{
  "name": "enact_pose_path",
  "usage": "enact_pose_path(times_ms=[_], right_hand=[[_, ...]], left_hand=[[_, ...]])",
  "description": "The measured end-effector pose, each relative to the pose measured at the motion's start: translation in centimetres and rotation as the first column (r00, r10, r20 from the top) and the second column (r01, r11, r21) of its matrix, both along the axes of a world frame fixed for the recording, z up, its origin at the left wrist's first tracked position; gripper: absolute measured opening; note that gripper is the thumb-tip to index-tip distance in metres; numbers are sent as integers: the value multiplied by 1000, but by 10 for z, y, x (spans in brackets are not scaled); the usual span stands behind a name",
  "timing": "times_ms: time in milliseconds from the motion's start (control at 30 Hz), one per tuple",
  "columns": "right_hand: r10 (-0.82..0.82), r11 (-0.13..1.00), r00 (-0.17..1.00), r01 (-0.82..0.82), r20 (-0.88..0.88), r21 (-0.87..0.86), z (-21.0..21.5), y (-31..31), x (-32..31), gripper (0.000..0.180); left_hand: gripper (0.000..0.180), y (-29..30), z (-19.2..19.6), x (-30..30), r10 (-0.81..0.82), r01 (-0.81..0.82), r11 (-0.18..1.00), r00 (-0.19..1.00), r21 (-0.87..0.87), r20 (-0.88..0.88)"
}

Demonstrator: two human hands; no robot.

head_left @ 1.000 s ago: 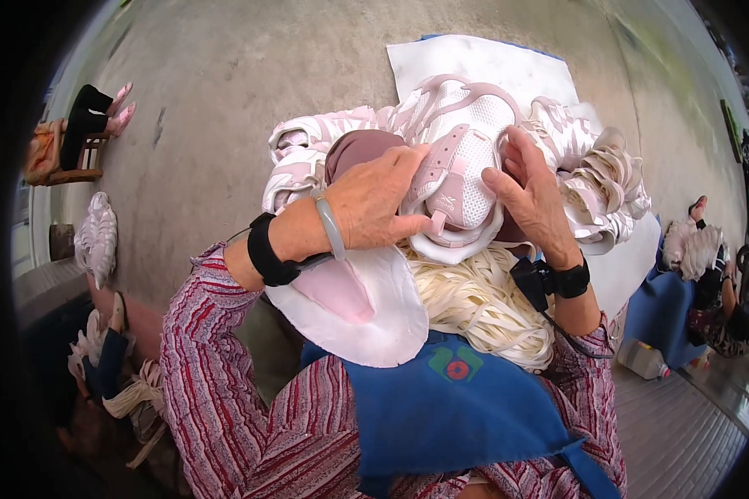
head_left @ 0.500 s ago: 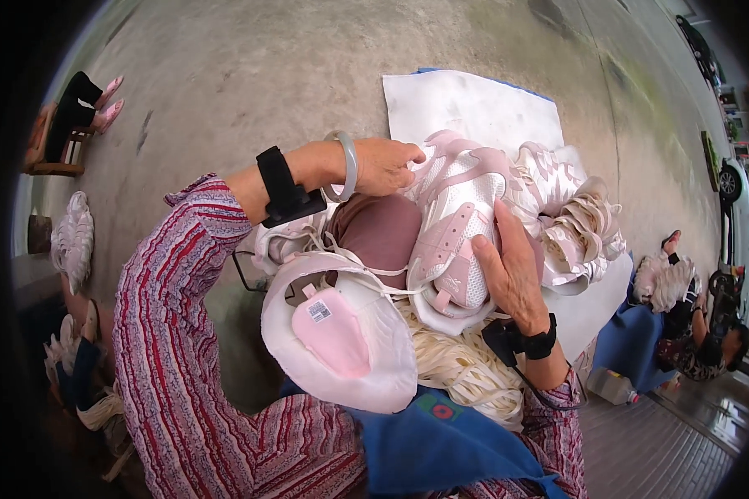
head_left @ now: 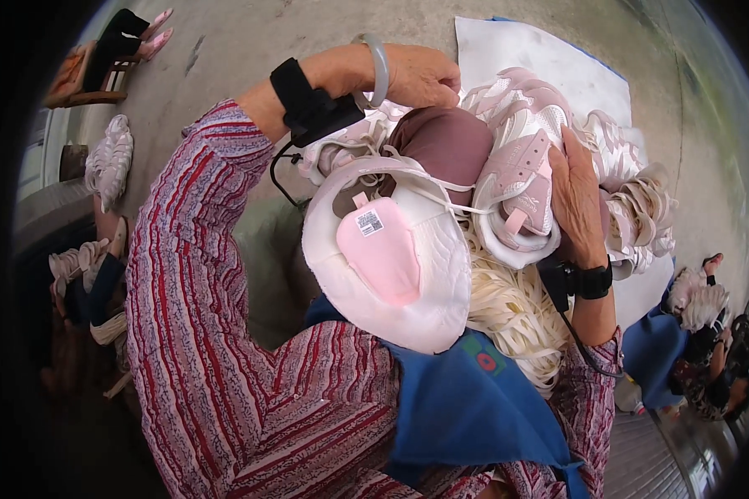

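Observation:
My left hand (head_left: 423, 76), with a pale bangle at the wrist, is closed at the far left edge of a pink and white shoe upper (head_left: 531, 158). What its curled fingers hold, if anything, is hidden. My right hand (head_left: 577, 193) grips the right side of that upper beside its tongue. Between the hands sits a smooth mauve rounded form (head_left: 445, 143). Nearer me lies a white shoe upper with a pink insole-shaped piece (head_left: 380, 249) bearing a label. Cream laces (head_left: 512, 312) bunch below the right hand.
More stacked uppers (head_left: 641, 208) stand to the right, on a white sheet (head_left: 541, 54). A blue apron (head_left: 474, 416) covers my lap. At the right edge sits another person (head_left: 711, 358) with uppers. Another person's legs (head_left: 125, 37) and a stool show at the far left.
The whole view has shifted, so hands and uppers appear farther right and higher. My left fingers look more curled. My right hand keeps its place on the upper.

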State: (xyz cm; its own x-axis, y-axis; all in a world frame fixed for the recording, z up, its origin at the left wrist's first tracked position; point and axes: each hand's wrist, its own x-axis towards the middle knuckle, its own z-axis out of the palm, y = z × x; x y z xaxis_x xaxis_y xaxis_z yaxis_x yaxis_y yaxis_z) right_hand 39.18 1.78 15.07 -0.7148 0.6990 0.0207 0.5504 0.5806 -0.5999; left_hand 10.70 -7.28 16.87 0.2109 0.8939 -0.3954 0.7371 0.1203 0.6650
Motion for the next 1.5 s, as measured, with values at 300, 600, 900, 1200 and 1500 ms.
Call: enact_pose_path(times_ms=[300,600,900,1200,1500], right_hand=[[32,999,999,-32,-11,-5,7,7,13,45],[476,878,860,-452,-184,158,93,-51,37,51],[781,615,620,-785,-78,-77,64,-104,43,55],[-198,466,887,-290,-418,-836,58,-81,33,27],[-438,166,818,-335,-374,-927,75,-58,-9,34]], left_hand=[[35,-116,43,33,198,-185,979,963,-86,183],[25,-122,18,28,290,-302,943,952,140,98],[26,-52,33,3,137,-149,959,988,-241,-66],[44,-81,19,-19,709,-563,705,559,-432,429],[49,-136,-12,35,449,-399,889,852,-224,267]])
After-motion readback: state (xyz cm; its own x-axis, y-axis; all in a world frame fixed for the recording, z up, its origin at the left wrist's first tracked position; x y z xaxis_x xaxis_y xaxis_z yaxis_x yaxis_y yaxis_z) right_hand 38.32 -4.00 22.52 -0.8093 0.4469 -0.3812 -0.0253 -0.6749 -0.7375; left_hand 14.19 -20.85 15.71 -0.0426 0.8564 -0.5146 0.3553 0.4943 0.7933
